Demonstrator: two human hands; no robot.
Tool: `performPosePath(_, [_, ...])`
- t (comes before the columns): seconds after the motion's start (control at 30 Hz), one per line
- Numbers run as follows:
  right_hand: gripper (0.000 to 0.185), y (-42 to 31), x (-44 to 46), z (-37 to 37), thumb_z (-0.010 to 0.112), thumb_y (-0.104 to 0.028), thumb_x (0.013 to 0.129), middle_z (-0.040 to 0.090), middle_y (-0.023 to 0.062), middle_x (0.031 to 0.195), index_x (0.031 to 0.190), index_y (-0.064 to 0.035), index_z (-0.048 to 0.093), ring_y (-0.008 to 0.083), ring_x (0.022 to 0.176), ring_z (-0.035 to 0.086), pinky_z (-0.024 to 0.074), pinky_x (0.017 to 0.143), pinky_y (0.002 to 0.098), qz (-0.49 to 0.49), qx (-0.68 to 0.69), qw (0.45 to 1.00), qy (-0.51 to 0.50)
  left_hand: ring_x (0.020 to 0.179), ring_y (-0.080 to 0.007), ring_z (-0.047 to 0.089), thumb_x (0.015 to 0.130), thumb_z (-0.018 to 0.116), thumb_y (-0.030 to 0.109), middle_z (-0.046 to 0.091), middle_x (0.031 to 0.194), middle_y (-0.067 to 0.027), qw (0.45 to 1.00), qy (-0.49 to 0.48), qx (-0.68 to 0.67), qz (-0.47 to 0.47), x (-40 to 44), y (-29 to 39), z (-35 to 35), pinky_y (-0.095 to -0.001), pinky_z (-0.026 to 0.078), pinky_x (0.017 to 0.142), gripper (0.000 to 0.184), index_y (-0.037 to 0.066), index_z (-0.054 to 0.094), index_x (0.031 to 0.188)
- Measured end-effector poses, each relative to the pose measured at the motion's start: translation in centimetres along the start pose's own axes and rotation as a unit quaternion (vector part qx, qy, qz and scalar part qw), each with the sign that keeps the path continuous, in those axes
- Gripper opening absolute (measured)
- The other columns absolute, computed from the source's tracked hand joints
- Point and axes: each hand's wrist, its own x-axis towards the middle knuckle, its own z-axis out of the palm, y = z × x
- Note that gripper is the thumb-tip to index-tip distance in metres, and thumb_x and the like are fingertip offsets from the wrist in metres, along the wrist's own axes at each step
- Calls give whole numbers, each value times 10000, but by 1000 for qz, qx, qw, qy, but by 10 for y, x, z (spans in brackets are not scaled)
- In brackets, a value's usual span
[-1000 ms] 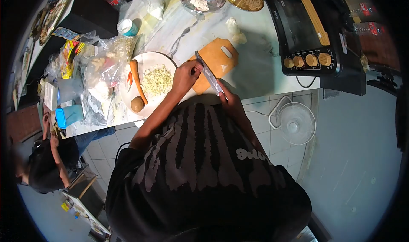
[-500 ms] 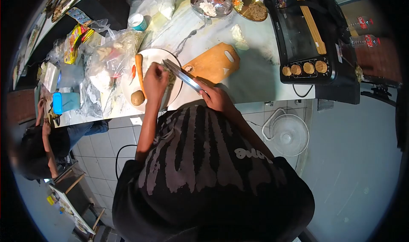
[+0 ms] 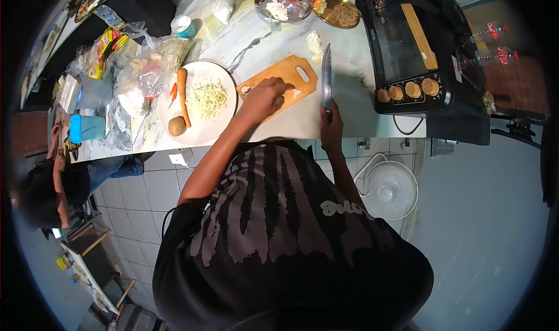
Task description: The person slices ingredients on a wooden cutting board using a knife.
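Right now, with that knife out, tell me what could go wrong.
The knife in the right hand could nick the left hand, which is over the cutting board, if it swings that way. The plate sits near the front edge of the counter, so a bump might tip it or send the potato rolling.

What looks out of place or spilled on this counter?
A pale, crumpled clump lies loose on the bare countertop, just beyond the cutting board, whereas the chopped pieces sit on a plate. I can't tell what it is. Nothing else clearly stands out.
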Motion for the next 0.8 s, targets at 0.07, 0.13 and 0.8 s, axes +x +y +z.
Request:
performPosePath(0.07, [472, -2, 5, -16, 537, -190, 1027, 647, 106, 1033, 1441, 21, 455, 159, 867, 601, 489, 818, 329, 23, -26, 999, -29, 1005, -318, 631, 811, 643, 18, 666, 1024, -122, 998, -13, 28, 63, 9, 2, 17, -421, 524, 873, 343, 85, 696, 1143])
performPosePath(0.13, [459, 16, 9, -20, 536, -184, 1015, 668, 156, 1027, 1420, 22, 474, 228, 880, 636, 497, 831, 356, -52, -57, 997, 25, 1013, -293, 621, 803, 673, 48, 672, 983, -97, 990, -35, 107, 84, 16, 6, 22, -407, 523, 871, 271, 64, 722, 1069])
performPosePath(0.8, [472, 32, 9, -42, 569, -119, 985, 653, 256, 1100, 1446, -85, 479, 429, 969, 645, 516, 832, 472, -158, -11, 963, -216, 1001, -347, 645, 861, 707, 152, 677, 1072, -158, 961, 190, 150, -134, -27, 4, 40, -421, 529, 867, 316, 54, 694, 1162])
